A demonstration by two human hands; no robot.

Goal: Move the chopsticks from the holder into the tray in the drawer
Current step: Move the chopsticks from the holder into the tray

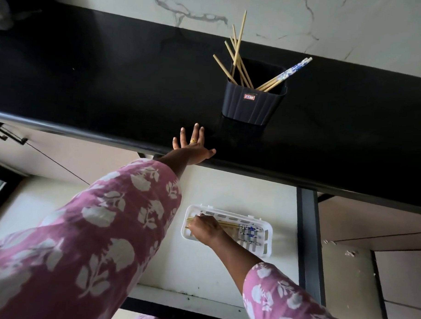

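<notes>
left hand (193,146) released | right hand (203,227) grasping chopsticks (228,224) | lengthwise in tray (267,245), patterned ends right

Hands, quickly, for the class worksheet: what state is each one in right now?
Left hand: open, fingers spread flat on the countertop.
Right hand: closed, pinching chopsticks in the tray.
</notes>
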